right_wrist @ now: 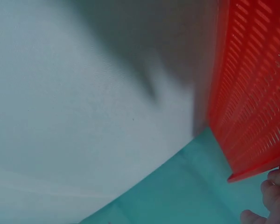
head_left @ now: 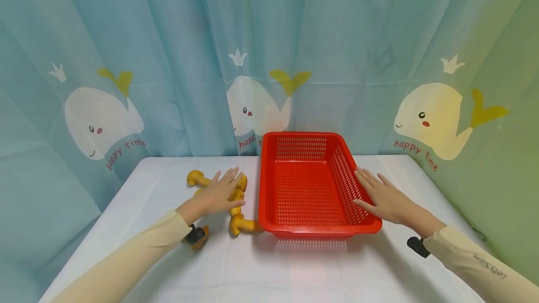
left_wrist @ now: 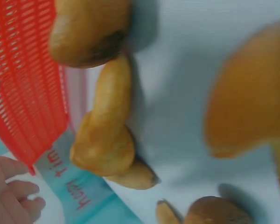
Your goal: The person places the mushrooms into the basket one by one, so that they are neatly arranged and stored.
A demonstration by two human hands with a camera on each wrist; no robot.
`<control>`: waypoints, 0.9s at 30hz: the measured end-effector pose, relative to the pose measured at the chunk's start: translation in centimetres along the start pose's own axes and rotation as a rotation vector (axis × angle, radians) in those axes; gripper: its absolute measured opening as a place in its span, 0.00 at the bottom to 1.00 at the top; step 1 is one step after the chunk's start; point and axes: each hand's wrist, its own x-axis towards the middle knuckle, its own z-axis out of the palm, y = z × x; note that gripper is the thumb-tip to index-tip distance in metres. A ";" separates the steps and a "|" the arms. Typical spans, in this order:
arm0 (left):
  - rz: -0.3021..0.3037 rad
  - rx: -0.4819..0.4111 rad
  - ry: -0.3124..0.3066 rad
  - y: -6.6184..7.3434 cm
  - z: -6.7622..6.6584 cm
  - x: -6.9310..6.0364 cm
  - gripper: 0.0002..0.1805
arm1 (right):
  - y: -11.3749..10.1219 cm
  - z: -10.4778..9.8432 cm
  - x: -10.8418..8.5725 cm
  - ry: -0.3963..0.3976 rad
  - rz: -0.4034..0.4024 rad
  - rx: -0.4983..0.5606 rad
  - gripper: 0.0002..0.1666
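A red slotted plastic basket (head_left: 309, 191) stands on the white table. At its right rim is my right hand (head_left: 385, 200), fingers straight; whether they touch the rim I cannot tell. In the right wrist view, fingertips (right_wrist: 275, 191) show by the basket's corner. My left hand (head_left: 216, 195) hovers, fingers spread, above several yellow-brown mushrooms to the left of the basket, holding nothing. One mushroom (head_left: 244, 224) lies against the basket's front left side, and another (head_left: 195, 178) sits farther back. The left wrist view shows a mushroom (left_wrist: 105, 116) up close; my hand partly hides others in the head view.
A white-covered table (head_left: 294, 270) bears everything. Behind and around it hangs a blue-green curtain (head_left: 337, 36) printed with whales. A dark wrist camera (head_left: 194, 235) on my left wrist covers part of a mushroom; another camera (head_left: 418, 247) is on my right wrist.
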 end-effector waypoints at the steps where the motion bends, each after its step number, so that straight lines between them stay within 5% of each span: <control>1: 0.014 -0.011 -0.013 0.0 0.1 -0.1 0.44 | 0.0 0.0 -0.1 0.000 0.001 0.006 0.48; 7: 0.058 -0.069 -0.037 0.1 0.5 -1.0 0.41 | 0.0 0.3 -0.3 0.005 0.001 0.023 0.46; 13: 0.029 -0.145 -0.009 0.9 1.1 -2.1 0.38 | 0.1 0.5 -0.2 0.005 0.000 0.018 0.46; 19: 0.024 -0.132 -0.034 2.2 2.0 -3.7 0.34 | 0.0 0.4 -0.2 -0.002 0.006 0.038 0.47; 27: 0.180 -0.115 -0.086 3.2 3.0 -5.5 0.30 | 0.1 0.4 -0.1 -0.009 -0.001 0.024 0.47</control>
